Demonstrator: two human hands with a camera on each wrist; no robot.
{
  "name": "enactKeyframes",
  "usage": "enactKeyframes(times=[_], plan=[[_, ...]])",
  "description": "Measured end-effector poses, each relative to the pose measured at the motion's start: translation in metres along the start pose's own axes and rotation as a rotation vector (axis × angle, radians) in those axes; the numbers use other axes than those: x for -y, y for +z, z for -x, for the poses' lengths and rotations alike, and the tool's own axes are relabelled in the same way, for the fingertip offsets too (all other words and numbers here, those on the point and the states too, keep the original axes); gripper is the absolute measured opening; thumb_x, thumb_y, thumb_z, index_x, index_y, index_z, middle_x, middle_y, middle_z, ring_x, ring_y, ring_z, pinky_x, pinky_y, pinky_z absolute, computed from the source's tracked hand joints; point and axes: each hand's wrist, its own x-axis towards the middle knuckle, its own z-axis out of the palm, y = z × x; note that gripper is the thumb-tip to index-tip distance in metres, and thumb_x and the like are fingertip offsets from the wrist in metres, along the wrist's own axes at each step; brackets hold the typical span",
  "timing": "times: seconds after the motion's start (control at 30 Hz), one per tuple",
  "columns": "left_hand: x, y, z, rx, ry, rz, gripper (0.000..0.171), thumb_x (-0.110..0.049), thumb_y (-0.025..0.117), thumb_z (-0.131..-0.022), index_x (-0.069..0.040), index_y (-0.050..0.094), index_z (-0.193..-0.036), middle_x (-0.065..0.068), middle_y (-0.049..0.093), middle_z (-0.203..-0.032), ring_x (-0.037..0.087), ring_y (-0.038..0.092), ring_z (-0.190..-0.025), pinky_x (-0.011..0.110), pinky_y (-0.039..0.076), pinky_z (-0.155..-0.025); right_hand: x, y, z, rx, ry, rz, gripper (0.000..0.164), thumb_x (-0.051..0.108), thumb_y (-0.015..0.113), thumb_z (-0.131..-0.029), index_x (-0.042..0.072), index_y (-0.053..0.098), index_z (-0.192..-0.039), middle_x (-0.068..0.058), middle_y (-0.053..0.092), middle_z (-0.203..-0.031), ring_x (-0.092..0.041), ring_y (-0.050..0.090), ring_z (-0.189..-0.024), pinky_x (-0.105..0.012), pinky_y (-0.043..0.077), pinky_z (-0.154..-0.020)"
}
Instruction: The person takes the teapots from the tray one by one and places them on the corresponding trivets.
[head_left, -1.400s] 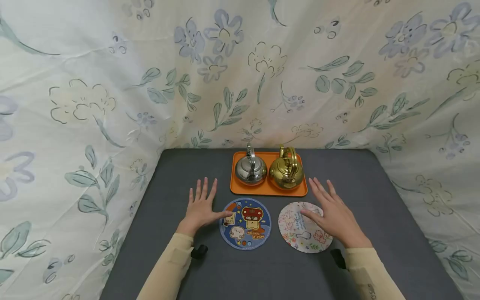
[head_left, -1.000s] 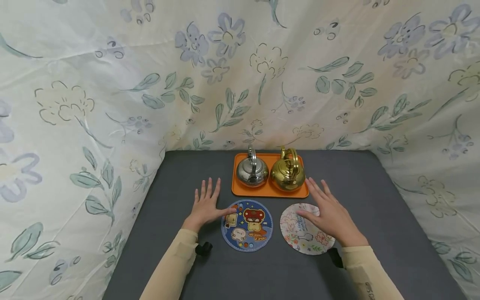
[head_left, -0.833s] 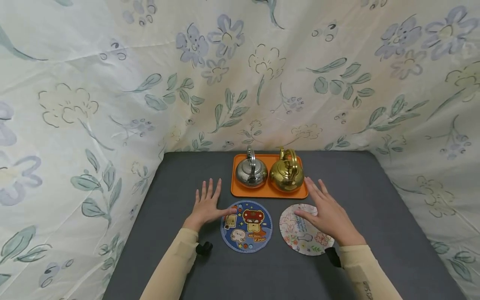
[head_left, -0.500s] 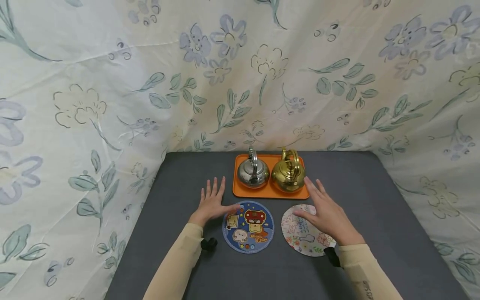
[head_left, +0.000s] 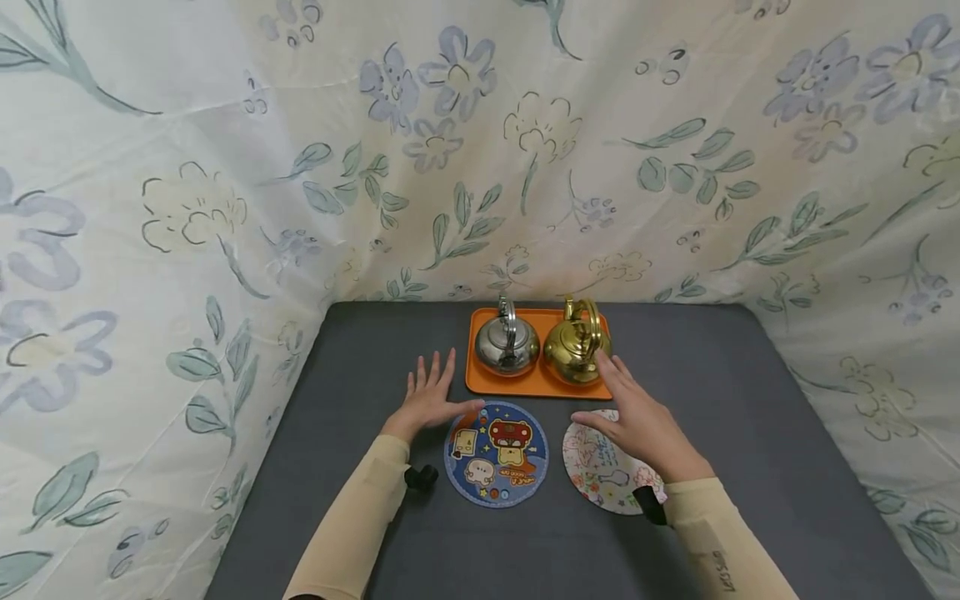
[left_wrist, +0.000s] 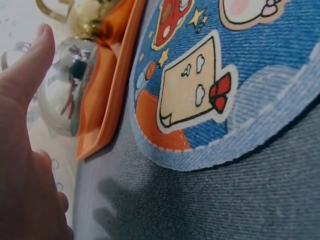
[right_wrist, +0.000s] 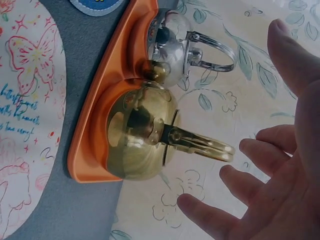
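My left hand (head_left: pixel 430 405) is spread above the grey table, its thumb over the top edge of a round blue denim-look mat (head_left: pixel 497 467) with cartoon figures. Fingers apart and holding nothing, my right hand (head_left: pixel 637 423) hovers over the white flower-print round mat (head_left: pixel 600 475), covering part of it. Its fingertips overlap the right side of a gold kettle (head_left: pixel 572 354) in the head view. In the right wrist view they spread near the gold kettle's handle (right_wrist: pixel 200 146), apart from it. A silver kettle (head_left: pixel 507 346) stands left of the gold one.
Both kettles stand on an orange tray (head_left: pixel 540 388) near the table's back edge. Flower-patterned cloth (head_left: pixel 540 208) hangs behind the table and along both sides. The grey tabletop (head_left: pixel 495 554) extends in front of the two mats.
My right hand has moved left and slightly forward, so its fingertips now overlap the gold kettle. The left hand has shifted a little right and forward. Kettles, tray and mats keep their places.
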Motion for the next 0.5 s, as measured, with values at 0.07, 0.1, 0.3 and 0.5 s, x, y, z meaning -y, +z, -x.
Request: enactKeyframes(times=[0.07, 0.1, 0.3, 0.5], plan=[[0.000, 0.000, -0.003, 0.005, -0.005, 0.004, 0.125, -0.095, 0.048, -0.072, -0.031, -0.012, -0.162, 0.013, -0.009, -0.170, 0.042, -0.017, -0.154, 0.064, -0.004, -0.122, 0.003, -0.001, -0.002, 0.004, -0.002, 0.004, 0.109, 0.070, 0.061, -0.087, 0.015, 0.010, -0.164, -0.010, 0.010, -0.170, -0.035, 0.010, -0.156, -0.072, 0.028, -0.110], [-0.001, -0.001, -0.004, 0.008, -0.008, 0.008, 0.125, -0.095, 0.048, -0.072, -0.032, -0.012, -0.162, 0.012, -0.010, -0.170, 0.042, -0.018, -0.153, 0.064, -0.004, -0.122, 0.004, -0.001, -0.004, 0.005, -0.003, 0.007, 0.109, 0.071, 0.061, -0.087, 0.014, 0.010, -0.164, -0.010, 0.010, -0.170, -0.035, 0.010, -0.156, -0.071, 0.028, -0.111], [-0.001, 0.000, -0.010, -0.001, -0.003, 0.033, 0.123, -0.092, 0.051, -0.073, -0.031, -0.008, -0.163, 0.010, -0.009, -0.170, 0.044, -0.019, -0.153, 0.065, -0.005, -0.121, 0.012, -0.002, -0.011, 0.000, -0.035, 0.006, 0.108, 0.067, 0.063, -0.089, 0.007, 0.012, -0.163, -0.015, 0.011, -0.170, -0.038, 0.015, -0.155, -0.065, 0.026, -0.116], [0.001, 0.005, -0.014, 0.006, 0.029, 0.000, 0.120, -0.093, 0.048, -0.075, -0.031, -0.007, -0.163, 0.004, -0.004, -0.171, 0.046, -0.016, -0.153, 0.065, -0.004, -0.121, 0.019, -0.002, -0.016, 0.022, -0.042, -0.026, 0.108, 0.066, 0.062, -0.089, 0.003, 0.013, -0.162, -0.017, 0.010, -0.169, -0.044, 0.015, -0.153, -0.065, 0.024, -0.117]])
